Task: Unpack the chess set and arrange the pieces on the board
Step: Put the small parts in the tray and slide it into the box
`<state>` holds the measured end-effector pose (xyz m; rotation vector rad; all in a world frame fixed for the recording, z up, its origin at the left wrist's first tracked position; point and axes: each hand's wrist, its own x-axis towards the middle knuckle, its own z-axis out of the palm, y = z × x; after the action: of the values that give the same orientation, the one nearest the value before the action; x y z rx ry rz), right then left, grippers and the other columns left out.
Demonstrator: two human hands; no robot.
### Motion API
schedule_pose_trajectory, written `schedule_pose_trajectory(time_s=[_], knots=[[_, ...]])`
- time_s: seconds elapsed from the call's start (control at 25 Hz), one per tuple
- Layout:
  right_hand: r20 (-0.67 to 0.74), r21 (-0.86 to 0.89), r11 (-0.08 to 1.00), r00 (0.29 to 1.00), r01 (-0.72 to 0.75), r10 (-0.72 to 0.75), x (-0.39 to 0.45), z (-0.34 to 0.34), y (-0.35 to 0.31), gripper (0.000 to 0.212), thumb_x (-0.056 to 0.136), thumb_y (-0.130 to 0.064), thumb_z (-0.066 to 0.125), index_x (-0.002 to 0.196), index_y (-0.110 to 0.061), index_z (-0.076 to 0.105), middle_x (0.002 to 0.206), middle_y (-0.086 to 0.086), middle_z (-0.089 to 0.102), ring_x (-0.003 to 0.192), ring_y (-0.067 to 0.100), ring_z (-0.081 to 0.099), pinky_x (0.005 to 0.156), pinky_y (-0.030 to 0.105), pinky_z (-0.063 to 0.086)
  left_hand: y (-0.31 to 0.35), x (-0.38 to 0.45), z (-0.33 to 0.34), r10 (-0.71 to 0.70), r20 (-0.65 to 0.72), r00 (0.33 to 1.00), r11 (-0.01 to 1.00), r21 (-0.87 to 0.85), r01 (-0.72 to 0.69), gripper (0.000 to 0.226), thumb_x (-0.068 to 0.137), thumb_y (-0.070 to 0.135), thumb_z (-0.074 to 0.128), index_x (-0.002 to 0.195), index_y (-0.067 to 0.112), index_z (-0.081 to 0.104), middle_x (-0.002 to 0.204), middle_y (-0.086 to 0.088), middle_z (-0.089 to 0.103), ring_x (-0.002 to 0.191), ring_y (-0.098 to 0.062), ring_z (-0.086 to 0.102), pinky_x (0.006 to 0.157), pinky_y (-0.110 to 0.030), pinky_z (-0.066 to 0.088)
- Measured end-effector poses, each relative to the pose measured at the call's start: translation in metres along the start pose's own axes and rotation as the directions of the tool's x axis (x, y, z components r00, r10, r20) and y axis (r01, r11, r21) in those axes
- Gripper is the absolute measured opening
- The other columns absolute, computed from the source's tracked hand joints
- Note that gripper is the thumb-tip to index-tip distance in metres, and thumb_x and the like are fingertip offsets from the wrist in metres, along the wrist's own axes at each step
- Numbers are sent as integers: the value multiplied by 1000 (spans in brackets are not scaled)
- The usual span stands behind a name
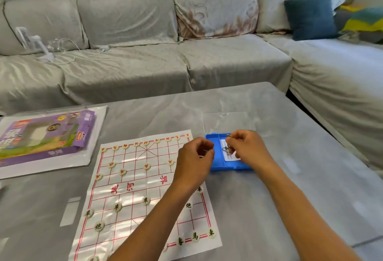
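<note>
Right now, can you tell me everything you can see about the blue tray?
The blue tray looks like shallow plastic with a raised rim and at least one divider near its far left corner. It lies flat on the grey table, just right of the paper board's far corner. A white card lies inside. The right hand hovers over it, pinching something small and blurry. The left hand covers its left edge.

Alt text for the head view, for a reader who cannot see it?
Two hands work over a blue tray beside a paper chess board: the right hand pinches something small, the left hand is curled. Round pieces sit on the board; a purple box lies left.
</note>
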<state>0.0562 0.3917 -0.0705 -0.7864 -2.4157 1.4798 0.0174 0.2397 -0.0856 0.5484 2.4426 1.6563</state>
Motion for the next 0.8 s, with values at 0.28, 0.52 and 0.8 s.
schedule_pose_trajectory(time_s=[0.28,0.52,0.8], knots=[[96,-642,765,995,47,19,21,-13,38,14,83,-29,58,96,-28,60,98,-8,61,93,18,58,72,29,43,-16,64,19,-189,41,981,913,375,160,32,95,13,53,126,19,49,117,0,58,92,-10,52,71,-21,42],[215,-735,658,977,162,-1,19,-6,37,15,88,-29,55,101,-25,62,109,-2,61,104,19,53,72,29,41,-14,121,40,-504,42,863,858,-95,505,50,92,8,51,136,27,37,118,-2,54,96,-20,55,64,-26,48],[235,-724,665,972,183,-11,19,-8,40,17,92,-27,52,101,-23,65,110,1,62,108,20,52,74,30,43,-25,130,45,-545,4,839,793,-323,517,53,85,-7,51,127,24,55,111,-2,60,97,-22,60,58,-26,51]])
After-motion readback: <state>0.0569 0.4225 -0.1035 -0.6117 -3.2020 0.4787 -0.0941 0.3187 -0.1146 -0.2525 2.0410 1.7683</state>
